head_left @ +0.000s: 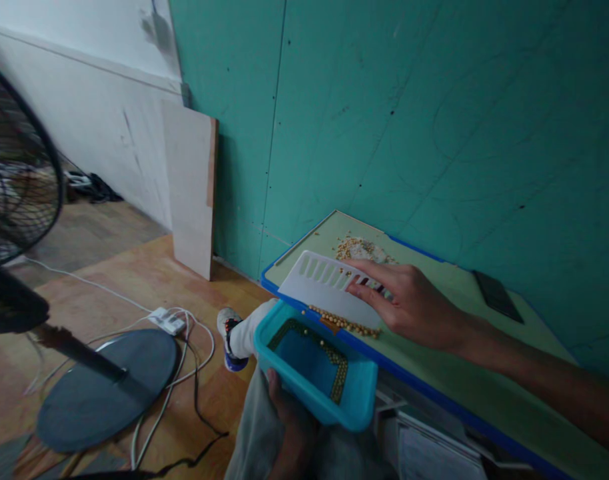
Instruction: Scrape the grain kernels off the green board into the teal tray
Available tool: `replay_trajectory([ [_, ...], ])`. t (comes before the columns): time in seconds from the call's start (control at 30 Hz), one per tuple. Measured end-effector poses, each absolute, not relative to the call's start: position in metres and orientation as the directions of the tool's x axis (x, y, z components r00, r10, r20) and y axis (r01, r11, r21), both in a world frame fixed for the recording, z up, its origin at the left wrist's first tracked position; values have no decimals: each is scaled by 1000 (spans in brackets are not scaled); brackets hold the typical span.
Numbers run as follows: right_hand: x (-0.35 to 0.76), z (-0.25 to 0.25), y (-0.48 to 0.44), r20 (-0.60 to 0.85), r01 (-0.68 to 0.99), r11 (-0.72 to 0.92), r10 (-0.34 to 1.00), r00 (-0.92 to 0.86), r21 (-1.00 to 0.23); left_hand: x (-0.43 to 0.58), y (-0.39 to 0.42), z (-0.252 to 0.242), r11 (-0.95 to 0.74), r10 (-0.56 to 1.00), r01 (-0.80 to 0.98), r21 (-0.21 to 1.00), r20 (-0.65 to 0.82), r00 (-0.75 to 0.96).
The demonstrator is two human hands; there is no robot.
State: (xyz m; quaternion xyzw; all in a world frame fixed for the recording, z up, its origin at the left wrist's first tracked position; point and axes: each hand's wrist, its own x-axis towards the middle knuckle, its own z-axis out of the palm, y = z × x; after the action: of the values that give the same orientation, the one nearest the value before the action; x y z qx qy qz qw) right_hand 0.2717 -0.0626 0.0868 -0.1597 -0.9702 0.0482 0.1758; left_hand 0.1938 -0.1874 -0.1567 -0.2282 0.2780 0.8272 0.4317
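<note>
My right hand [409,303] grips a white slotted plastic plate [309,283], held tilted over the table's near edge. Along the plate's lower edge lies a row of pale yellow beans [347,323], right at the blue rim. A blue plastic basin [309,387] sits just below that edge, over my lap. My left hand [292,413] supports the basin from its near side; its fingers are partly hidden underneath. Small round beans [339,377] line parts of the basin's bottom. Behind the plate, a heap of beans mixed with white grains [362,249] rests on the table.
The pale green table [484,353] has a blue edge and stands against a green wall [384,120]. A dark flat phone-like object [497,295] lies at its far right. On the left are a standing fan [107,390], a power strip [167,321], loose cables and a leaning board [189,187].
</note>
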Motion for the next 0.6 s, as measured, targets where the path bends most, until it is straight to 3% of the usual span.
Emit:
replay_trajectory([
  [0.43,273,89,-67,334,273,951,306,-891,-143,193,-187,-144,-496,610,-839,223,-598,-520],
  [0.6,273,89,-66,323,291,945,326,-889,-151,194,-185,-142,-538,567,-799,267,-587,-578],
])
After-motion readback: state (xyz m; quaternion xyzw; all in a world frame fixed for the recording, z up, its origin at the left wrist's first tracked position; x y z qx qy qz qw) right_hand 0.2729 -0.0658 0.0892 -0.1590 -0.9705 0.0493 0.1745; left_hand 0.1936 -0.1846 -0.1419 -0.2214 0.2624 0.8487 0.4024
